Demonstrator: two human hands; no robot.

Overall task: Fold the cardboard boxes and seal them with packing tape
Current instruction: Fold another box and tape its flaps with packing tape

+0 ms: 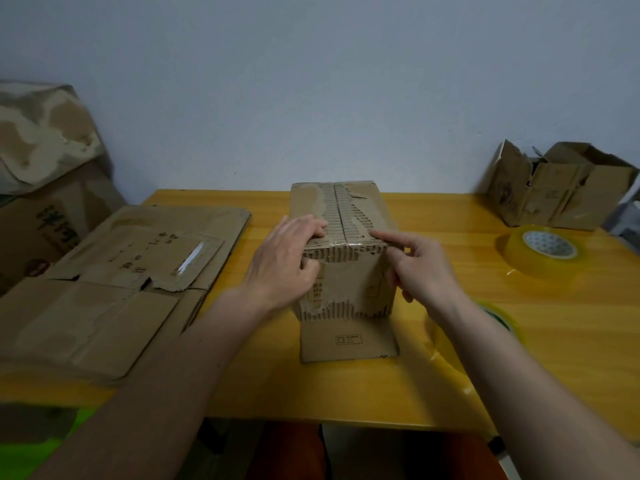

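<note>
A worn brown cardboard box [346, 289] stands in the middle of the yellow table [450, 375], its top flaps closed along a centre seam. A strip of clear tape runs across the near top edge. My left hand [287, 261] lies over the box's near left corner, fingers on the top and thumb on the front face. My right hand [419, 265] is at the near right corner, its index finger pressing along the taped edge. A roll of yellowish packing tape [545, 251] lies at the right. A second roll [498, 317] is partly hidden under my right forearm.
Flattened cardboard boxes [114, 289] are stacked on the table's left side. A torn, open box [554, 188] sits at the back right by the wall. More cardboard [41, 161] is piled beyond the left edge. Bare tabletop lies in front of the box.
</note>
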